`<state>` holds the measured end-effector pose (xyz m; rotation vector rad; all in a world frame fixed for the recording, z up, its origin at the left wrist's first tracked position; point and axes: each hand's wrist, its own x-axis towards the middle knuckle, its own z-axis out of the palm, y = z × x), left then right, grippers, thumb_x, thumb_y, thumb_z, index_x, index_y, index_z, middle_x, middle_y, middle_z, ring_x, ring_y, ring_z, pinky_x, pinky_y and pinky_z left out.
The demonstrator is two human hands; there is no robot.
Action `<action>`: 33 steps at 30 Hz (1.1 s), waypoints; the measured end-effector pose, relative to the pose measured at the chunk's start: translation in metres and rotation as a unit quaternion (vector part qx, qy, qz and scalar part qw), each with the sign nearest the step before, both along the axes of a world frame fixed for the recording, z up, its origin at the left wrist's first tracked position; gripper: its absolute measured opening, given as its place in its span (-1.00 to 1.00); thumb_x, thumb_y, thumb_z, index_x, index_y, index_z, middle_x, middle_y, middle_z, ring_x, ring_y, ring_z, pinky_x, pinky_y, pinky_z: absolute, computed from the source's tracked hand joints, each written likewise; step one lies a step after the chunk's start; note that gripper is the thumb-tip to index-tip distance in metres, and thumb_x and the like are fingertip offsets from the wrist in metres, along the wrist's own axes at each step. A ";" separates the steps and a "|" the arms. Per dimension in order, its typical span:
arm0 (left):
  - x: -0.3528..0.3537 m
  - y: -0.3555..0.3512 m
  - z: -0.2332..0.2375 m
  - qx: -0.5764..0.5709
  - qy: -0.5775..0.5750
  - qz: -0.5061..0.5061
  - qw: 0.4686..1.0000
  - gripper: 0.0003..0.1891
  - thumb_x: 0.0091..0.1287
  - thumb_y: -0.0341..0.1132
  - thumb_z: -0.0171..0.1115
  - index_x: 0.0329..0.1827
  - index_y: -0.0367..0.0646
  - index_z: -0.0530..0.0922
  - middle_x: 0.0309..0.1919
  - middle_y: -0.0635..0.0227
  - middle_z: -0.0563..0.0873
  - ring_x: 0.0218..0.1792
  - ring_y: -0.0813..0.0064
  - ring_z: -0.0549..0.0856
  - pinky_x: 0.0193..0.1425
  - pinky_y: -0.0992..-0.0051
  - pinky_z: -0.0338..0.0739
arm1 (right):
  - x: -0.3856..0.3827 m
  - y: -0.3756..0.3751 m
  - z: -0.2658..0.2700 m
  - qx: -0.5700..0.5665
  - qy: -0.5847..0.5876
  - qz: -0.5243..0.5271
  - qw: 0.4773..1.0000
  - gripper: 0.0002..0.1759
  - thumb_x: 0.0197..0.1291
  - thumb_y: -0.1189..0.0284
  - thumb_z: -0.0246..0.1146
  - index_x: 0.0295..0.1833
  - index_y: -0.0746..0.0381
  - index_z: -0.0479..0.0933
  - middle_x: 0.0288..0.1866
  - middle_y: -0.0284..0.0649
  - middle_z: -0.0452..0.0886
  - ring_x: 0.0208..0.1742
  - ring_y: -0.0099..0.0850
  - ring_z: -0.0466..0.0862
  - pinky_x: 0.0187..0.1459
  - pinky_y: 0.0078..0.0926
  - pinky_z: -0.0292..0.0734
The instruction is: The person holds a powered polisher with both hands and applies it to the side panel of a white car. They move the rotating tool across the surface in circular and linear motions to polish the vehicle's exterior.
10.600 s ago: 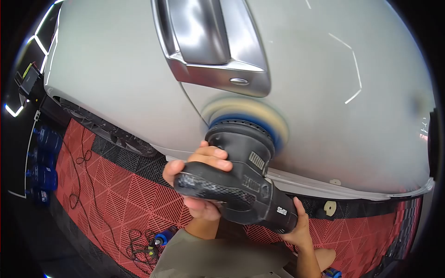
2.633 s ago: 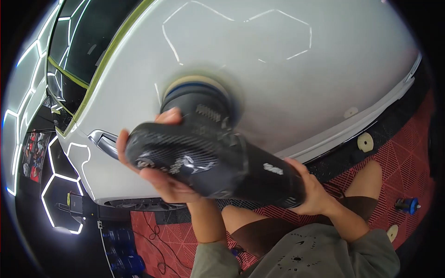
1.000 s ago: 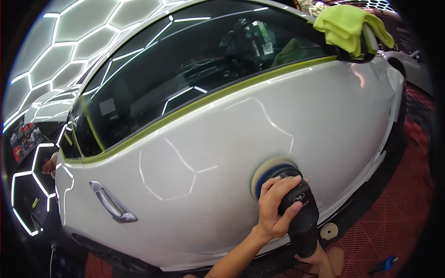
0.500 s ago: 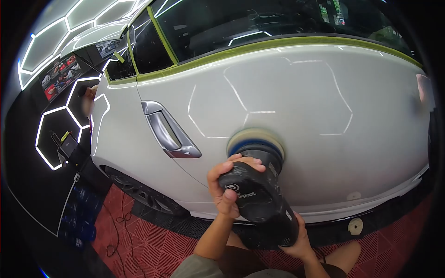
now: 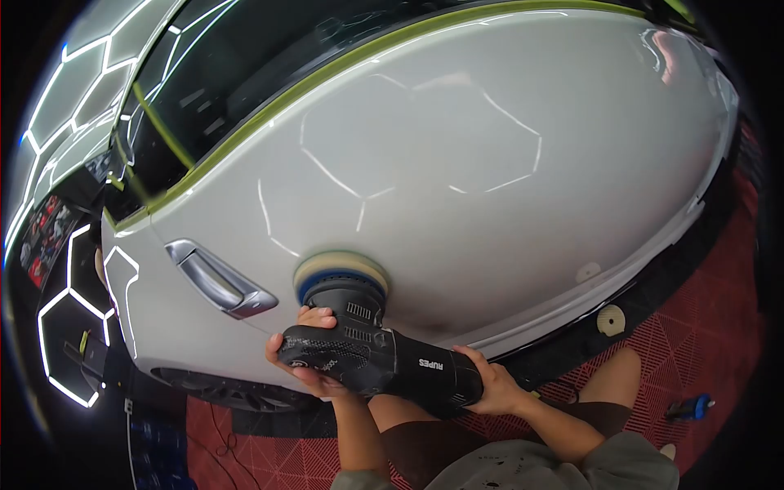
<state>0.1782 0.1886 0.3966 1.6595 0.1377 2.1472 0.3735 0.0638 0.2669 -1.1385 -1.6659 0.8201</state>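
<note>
My left hand (image 5: pixel 314 359) is wrapped round the head end of a black polisher (image 5: pixel 347 351), its fingers over the top and thumb below. The polisher's rear grip, by the white lettering, is held in my right hand (image 5: pixel 492 384). A pale pad (image 5: pixel 343 265) on a blue backing plate rests against the white car door (image 5: pixel 457 220). Left of the pad is a silver door handle (image 5: pixel 222 279). Green masking tape (image 5: pixel 327 61) runs along the window edge.
A round pale pad (image 5: pixel 611 320) lies near the sill on the right. A blue and black bottle-like object (image 5: pixel 690 407) stands or lies on the red floor tiles (image 5: pixel 686 343). A cable (image 5: pixel 224 445) trails at the lower left, below the wheel (image 5: pixel 245 394).
The view has turned and shifted right, so the door appears tilted. The polisher has swung to lie more sideways, with both hands still on it. The blue and black object has come into view.
</note>
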 end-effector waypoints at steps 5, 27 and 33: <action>0.085 -0.013 0.011 0.043 0.090 0.000 0.995 -0.43 0.56 0.14 -0.20 0.39 -0.11 0.16 -0.23 0.00 0.72 -0.09 0.17 0.67 0.34 0.05 0.30 | 0.066 -0.019 -0.011 0.025 0.063 -0.020 0.997 0.14 -0.17 0.38 0.58 0.53 0.10 0.06 0.13 0.03 0.65 0.08 0.00 0.71 0.12 -0.20 0.64; 0.332 -0.083 0.029 0.025 0.297 -0.123 0.946 -0.51 0.38 -0.24 0.18 0.37 -0.13 0.44 0.13 0.15 0.59 0.24 0.09 0.51 0.51 -0.03 0.06 | 0.227 -0.088 -0.124 -0.083 0.288 -0.203 0.932 -0.51 -0.03 0.63 0.49 0.06 0.30 0.51 -0.22 -0.25 0.64 -0.27 -0.42 0.65 -0.21 -0.41 0.60; 0.207 -0.060 0.012 0.007 0.244 -0.107 0.964 -0.53 0.41 -0.25 0.15 0.36 -0.18 0.45 0.16 0.03 0.63 0.30 0.07 0.53 0.53 -0.01 0.02 | 0.143 -0.063 -0.086 -0.120 0.156 -0.162 0.967 -0.40 -0.06 0.61 0.48 0.16 0.34 0.45 0.02 -0.19 0.60 -0.01 -0.38 0.63 0.04 -0.43 0.56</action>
